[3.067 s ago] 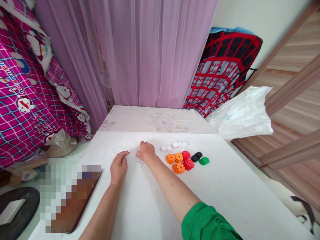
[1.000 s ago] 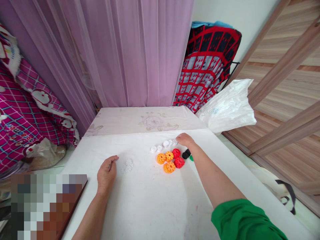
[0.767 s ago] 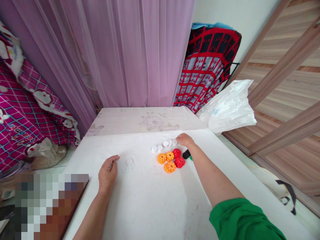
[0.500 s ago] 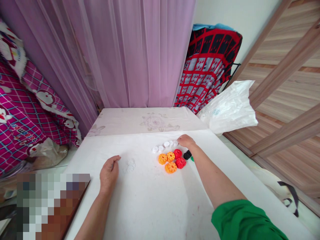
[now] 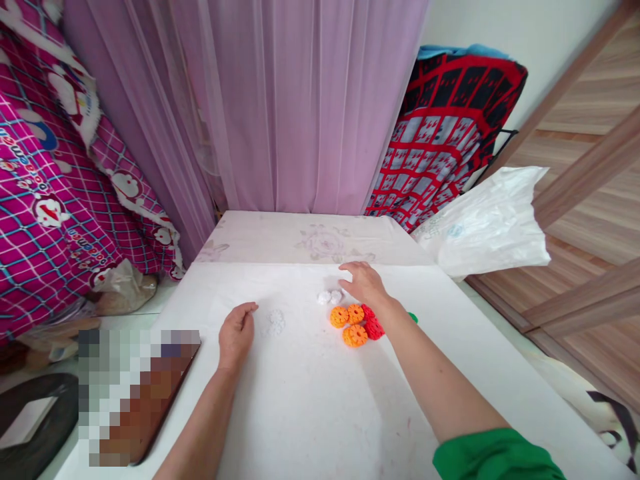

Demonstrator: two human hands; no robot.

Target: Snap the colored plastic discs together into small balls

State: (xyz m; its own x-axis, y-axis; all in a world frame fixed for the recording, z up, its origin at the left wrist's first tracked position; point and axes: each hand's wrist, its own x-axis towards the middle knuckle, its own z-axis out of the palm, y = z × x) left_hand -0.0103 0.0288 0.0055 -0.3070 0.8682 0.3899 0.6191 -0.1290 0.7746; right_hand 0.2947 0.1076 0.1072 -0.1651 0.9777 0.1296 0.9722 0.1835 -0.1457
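Note:
My right hand (image 5: 364, 285) is held above the far part of the table with thumb and fingers apart, nothing visible between them. Beside its thumb lie small white notched discs (image 5: 330, 297), and the hand hides the spot just right of them. Nearer to me are orange notched discs (image 5: 355, 335) in small piles. Red discs (image 5: 371, 323) lie against them, partly behind my right forearm. A bit of a green disc (image 5: 413, 318) shows past that forearm. My left hand (image 5: 237, 333) rests with curled fingers left of pale, whitish discs (image 5: 275, 321); its grip is hidden.
A white cloth covers the table (image 5: 310, 407). At its left edge lies a pixelated flat object (image 5: 145, 400). A white plastic bag (image 5: 490, 223) stands off the right far corner. Purple curtains (image 5: 300, 100) hang behind, with a pink checked cloth (image 5: 60, 173) at left.
My right hand has opened from a closed grip at the white row's right end and moved slightly left over it. My left hand stays beside the pale discs. The view has swung left.

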